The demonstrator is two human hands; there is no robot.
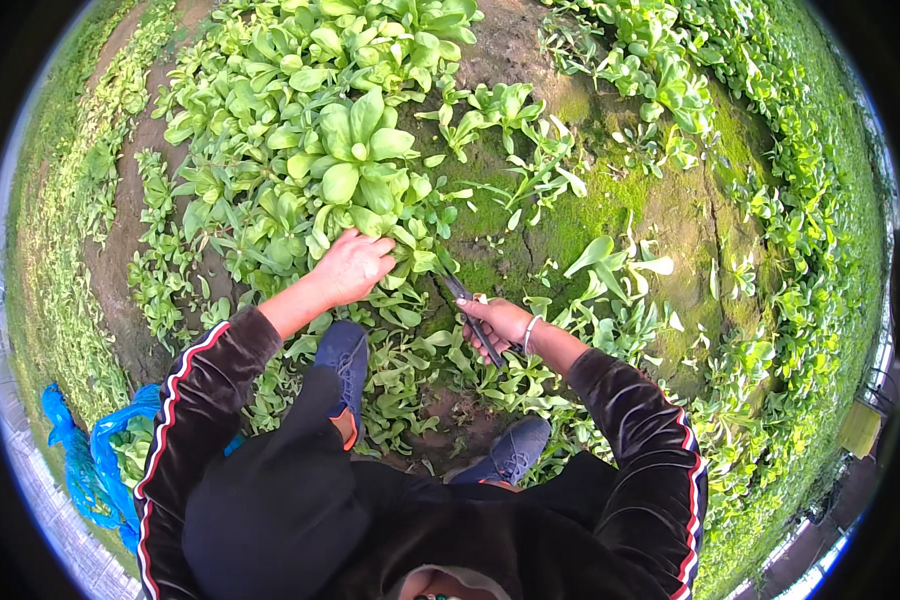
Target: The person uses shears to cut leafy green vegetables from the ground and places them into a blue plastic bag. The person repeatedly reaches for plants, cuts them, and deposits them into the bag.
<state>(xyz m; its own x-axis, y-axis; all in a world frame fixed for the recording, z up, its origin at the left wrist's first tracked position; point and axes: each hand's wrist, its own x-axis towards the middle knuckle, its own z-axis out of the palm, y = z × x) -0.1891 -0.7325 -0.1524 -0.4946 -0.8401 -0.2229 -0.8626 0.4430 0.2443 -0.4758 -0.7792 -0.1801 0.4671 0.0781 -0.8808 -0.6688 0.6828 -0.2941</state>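
Observation:
My left hand point(354, 264) is curled at the near edge of a dense patch of leafy greens point(359, 154) and grips a light green plant point(375, 222) low down. Leaves partly hide its fingertips. My right hand point(499, 324) holds a pair of dark scissors point(484, 341), its thumb on top near the pivot. Their blades point up and left into leaves just right of my left hand, where the tips are hidden. A pale bangle point(531, 332) circles my right wrist.
My shoes point(349, 360) stand among low greens and soil. Left of me lies a blue plastic bag point(94, 457) with greens inside. Mossy, cracked soil point(607, 187) with scattered small plants spreads to the right. Another row of greens point(802, 217) borders it.

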